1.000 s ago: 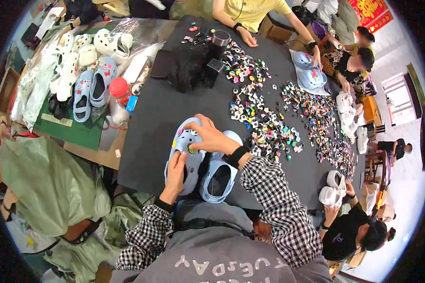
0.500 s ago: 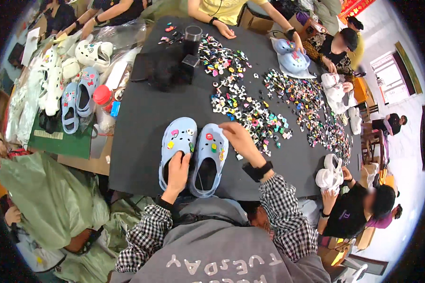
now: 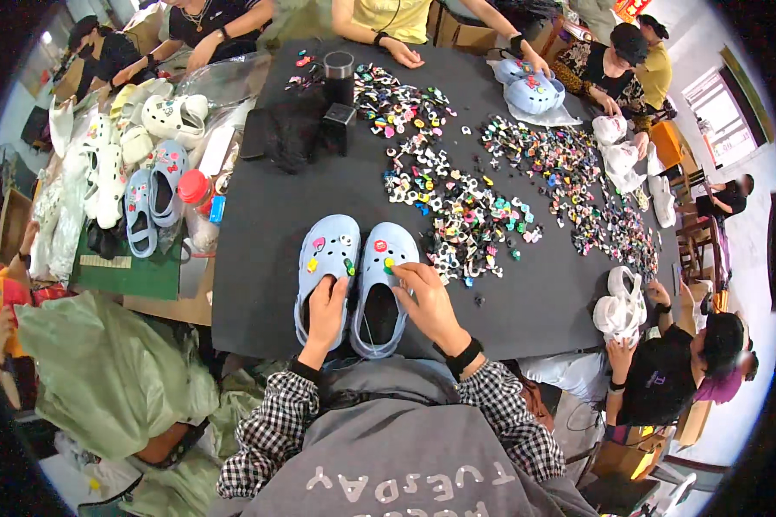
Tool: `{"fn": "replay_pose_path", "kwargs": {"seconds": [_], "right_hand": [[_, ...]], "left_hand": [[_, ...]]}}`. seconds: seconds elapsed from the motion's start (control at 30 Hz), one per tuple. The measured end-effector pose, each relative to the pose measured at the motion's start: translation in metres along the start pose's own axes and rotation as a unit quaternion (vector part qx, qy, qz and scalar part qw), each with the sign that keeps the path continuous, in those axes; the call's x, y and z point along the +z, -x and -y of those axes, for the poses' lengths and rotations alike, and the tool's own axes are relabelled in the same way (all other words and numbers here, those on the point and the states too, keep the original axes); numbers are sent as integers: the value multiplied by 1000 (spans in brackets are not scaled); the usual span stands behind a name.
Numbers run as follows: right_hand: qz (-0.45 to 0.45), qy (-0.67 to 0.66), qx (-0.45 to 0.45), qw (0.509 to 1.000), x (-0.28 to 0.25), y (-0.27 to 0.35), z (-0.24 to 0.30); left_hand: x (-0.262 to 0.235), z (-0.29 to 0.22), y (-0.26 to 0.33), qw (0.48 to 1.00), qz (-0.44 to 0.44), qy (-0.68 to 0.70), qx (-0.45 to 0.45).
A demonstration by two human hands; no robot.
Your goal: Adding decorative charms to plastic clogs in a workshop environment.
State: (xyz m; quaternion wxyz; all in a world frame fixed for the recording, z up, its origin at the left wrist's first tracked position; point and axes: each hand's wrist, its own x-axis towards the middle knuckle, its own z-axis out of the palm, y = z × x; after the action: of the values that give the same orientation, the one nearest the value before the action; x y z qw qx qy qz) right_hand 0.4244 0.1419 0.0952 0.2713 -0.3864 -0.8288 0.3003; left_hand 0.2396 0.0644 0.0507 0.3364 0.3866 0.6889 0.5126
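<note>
Pale-blue round-toed foam clogs [image 3: 327,241], likely light, springy, best held by opening rim [image 3: 358,314]; left hand [image 3: 325,312] pinching one there, right hand [image 3: 431,306] bunched, grip unclear.

Head camera: left fisheye of a worn pair
Facing: down past the wearer's chest [image 3: 379,431] onto the black counter [image 3: 254,276]
Nearness: close above the blue clogs [image 3: 329,250], I'd say

A broad black-topped table [image 3: 259,233] fills the middle of the room. At the right, a bright window [image 3: 721,112] is set in a pale wall [image 3: 690,53], with dark wooden furniture [image 3: 697,246] standing nearby. A cardboard box [image 3: 459,33] sits beyond the table's far edge, and a red wall hanging [image 3: 628,8] peeks in at the top right.
</note>
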Motion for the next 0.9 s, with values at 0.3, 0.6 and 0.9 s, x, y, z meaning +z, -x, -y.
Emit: {"fn": "replay_pose_path", "kwargs": {"seconds": [0.3, 0.6, 0.9], "right_hand": [[-9, 40, 6, 999, 4, 8, 7], [-10, 55, -10, 998, 5, 16, 10], [-21, 40, -13, 999, 5, 20, 11]], "left_hand": [[0, 1, 2, 998, 13, 46, -30], [11, -23, -8, 863, -32, 469, -184], [12, 5, -14, 846, -78, 483, -213]]}}
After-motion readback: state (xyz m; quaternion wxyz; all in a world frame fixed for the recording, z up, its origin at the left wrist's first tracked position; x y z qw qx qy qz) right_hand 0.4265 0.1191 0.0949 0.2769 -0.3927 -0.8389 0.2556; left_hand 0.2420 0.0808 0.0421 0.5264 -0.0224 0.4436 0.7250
